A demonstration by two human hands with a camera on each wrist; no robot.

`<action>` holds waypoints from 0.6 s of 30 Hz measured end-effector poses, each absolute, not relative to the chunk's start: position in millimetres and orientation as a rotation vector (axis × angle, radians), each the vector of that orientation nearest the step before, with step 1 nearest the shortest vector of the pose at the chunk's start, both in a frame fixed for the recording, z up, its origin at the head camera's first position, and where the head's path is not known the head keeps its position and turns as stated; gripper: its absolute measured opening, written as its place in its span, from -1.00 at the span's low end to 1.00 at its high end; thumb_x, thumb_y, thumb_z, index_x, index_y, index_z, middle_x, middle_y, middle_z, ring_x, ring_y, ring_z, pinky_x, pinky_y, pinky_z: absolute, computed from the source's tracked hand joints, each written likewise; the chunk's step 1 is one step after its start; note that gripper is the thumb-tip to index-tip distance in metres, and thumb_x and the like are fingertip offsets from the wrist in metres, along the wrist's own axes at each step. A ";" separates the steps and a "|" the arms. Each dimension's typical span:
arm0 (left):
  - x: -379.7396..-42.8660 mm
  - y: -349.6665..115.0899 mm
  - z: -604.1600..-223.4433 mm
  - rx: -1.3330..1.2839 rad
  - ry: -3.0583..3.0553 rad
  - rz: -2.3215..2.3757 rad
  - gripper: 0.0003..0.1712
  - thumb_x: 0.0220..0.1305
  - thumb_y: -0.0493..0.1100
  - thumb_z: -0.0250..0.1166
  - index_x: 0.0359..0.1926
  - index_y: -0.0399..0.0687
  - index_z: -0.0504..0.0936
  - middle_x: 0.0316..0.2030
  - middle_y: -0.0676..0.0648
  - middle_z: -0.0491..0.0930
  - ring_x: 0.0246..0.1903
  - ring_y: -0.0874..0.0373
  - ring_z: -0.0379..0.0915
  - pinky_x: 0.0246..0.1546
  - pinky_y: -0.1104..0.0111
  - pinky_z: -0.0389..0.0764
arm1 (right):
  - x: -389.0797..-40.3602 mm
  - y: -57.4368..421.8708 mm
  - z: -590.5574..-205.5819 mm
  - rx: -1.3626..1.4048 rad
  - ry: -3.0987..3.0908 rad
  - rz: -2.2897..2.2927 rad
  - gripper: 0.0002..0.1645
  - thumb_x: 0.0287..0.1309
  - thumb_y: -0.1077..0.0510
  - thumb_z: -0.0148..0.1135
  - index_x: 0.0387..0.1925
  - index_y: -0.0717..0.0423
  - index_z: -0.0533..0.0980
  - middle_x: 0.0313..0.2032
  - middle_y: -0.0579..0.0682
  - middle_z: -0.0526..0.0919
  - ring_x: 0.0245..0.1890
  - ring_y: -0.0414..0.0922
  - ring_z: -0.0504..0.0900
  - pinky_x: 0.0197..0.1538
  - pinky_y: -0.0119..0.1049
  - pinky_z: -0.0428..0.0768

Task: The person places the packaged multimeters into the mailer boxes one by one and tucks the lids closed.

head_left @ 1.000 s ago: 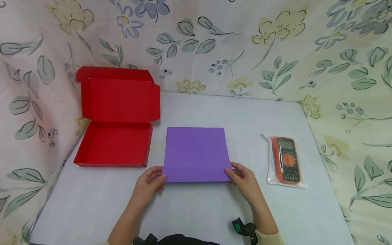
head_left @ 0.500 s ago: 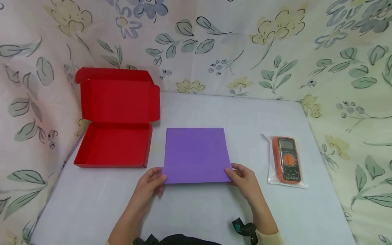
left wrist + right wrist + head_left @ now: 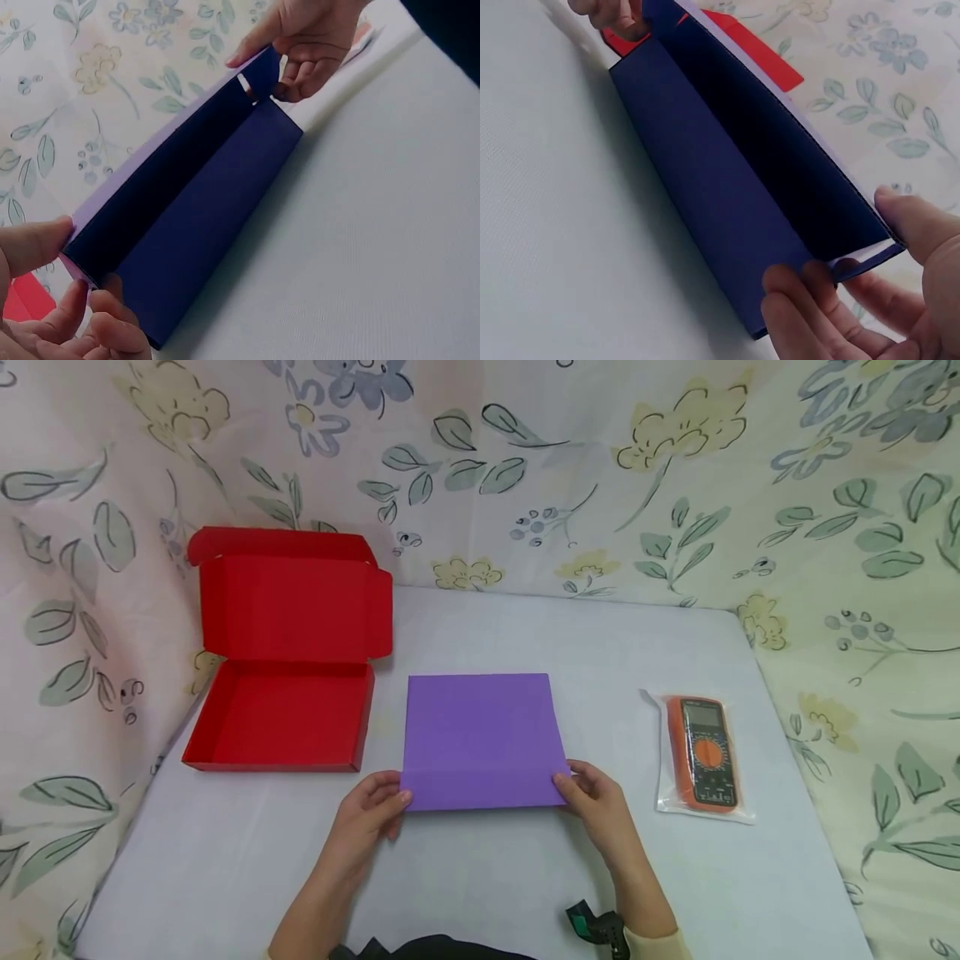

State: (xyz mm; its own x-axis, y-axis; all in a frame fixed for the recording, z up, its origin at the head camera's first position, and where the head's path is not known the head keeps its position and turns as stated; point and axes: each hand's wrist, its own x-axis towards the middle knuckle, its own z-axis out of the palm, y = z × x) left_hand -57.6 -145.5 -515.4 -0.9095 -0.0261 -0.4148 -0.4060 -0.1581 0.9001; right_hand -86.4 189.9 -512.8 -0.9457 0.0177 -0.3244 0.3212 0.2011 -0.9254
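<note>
A purple cardboard box [image 3: 480, 735] lies in the middle of the white table, its top facing up in the head view. My left hand [image 3: 369, 810] pinches its near left corner, thumb on the top edge and fingers below. At the near right corner my right hand [image 3: 596, 802] grips in the same way. Both wrist views show the near side of the box [image 3: 705, 165] gaping, with a dark interior between the top panel and the lower panel. In the right wrist view, the right hand's fingers [image 3: 802, 300] curl at the lower panel near a side flap.
An open red cardboard box [image 3: 285, 718] stands to the left, its lid raised towards the back. On the right lies an orange and black multimeter [image 3: 707, 752] in a clear plastic bag. Floral cloth [image 3: 480, 485] hangs behind the table and along both sides.
</note>
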 end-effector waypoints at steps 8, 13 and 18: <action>-59.5 -147.9 -519.2 -0.468 1.898 2.115 -0.56 0.32 -0.36 0.37 0.17 -0.33 0.50 -0.08 -0.23 0.62 -0.39 0.04 0.47 -0.49 0.39 0.50 | -87.5 192.3 -513.7 0.274 2.235 -1.840 -0.39 0.38 0.05 0.33 0.31 0.32 0.47 0.01 0.26 0.69 -0.07 -0.04 0.73 -0.03 -0.22 0.70; -62.3 -148.7 -520.6 -0.419 1.993 2.042 -0.52 0.28 -0.29 0.45 0.18 -0.27 0.53 -0.07 -0.21 0.66 -0.33 0.06 0.53 -0.42 0.35 0.56 | -89.3 193.0 -514.1 0.301 2.236 -1.847 -0.41 0.36 0.03 0.36 0.28 0.28 0.52 0.02 0.24 0.69 -0.06 -0.01 0.73 -0.04 -0.24 0.70; -60.7 -149.2 -520.0 -0.370 2.176 1.933 -0.48 0.23 -0.12 0.52 0.18 -0.11 0.61 0.00 -0.10 0.69 -0.21 0.09 0.63 -0.26 0.35 0.61 | -88.6 192.2 -516.8 0.267 2.284 -1.821 -0.38 0.34 -0.04 0.37 0.26 0.28 0.54 0.10 0.23 0.67 0.02 0.03 0.71 -0.03 -0.28 0.69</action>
State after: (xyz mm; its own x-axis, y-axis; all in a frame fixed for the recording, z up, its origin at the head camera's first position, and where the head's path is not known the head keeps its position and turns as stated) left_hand -60.7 -149.2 -520.0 -0.9471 -0.0491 -0.3173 -0.3208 0.1094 0.9408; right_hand -88.6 192.2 -516.8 -0.9620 0.0120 -0.2727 0.2685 0.2211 -0.9376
